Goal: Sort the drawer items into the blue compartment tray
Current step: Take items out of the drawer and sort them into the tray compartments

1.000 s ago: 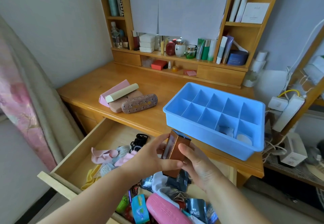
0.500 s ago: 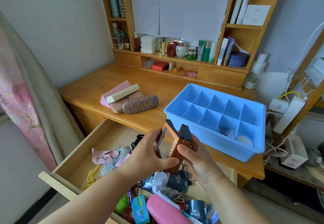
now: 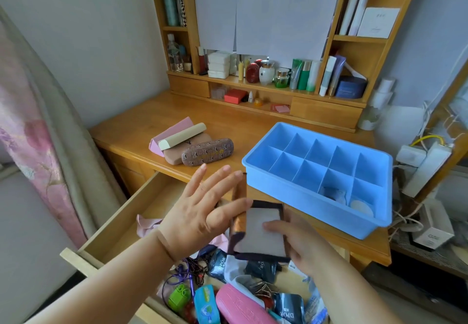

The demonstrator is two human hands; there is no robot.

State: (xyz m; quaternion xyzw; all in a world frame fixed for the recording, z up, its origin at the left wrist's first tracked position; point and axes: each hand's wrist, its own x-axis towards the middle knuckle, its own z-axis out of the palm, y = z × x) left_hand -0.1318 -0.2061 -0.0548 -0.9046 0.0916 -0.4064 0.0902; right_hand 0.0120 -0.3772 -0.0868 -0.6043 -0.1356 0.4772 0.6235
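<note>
Holding a small brown box [image 3: 263,232] above the open drawer [image 3: 121,224], just in front of the blue compartment tray [image 3: 298,194]. Box lies opened out; pale inner panel faces up, long axis running toward and away from the tray, lid flap tilted up at its left edge. Right hand [image 3: 301,245] grasps the box, thumb across the panel. Left hand [image 3: 200,214] released, fingers straight and spread, thumb touching the flap.

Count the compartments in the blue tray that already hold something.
2: both in the blue tray's near row, at its right end, side by side. Near-wall corners of other compartments are hidden.
</note>
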